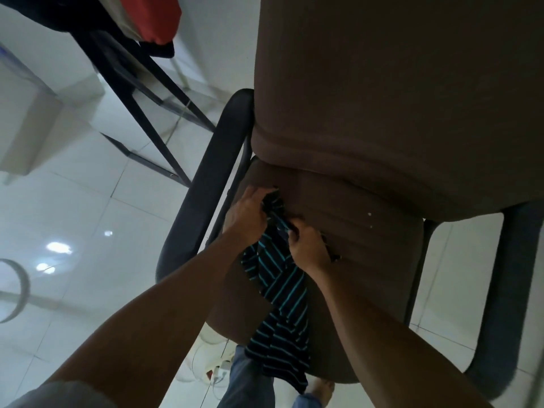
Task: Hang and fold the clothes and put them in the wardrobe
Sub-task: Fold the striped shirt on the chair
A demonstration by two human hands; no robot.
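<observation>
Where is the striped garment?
In the head view, the striped garment lies on the left half of the brown chair seat, its far end gripped by the left hand and right hand near the backrest.

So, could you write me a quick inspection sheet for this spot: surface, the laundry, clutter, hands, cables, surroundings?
Surface: brown padded chair seat, with dark armrests on both sides.
Job's things: striped garment, dark with teal stripes, lying on the seat and hanging over its front edge.
Clutter: red cloth and dark clothes on a black rack at upper left; blurred pale box beside it.
Grips: left hand and right hand both hold the garment's upper end, fingers curled into the fabric.
Cables: white power strip with looped cords on the floor below the seat.
Surroundings: glossy white tiled floor; the person's jeans show at the bottom.
</observation>
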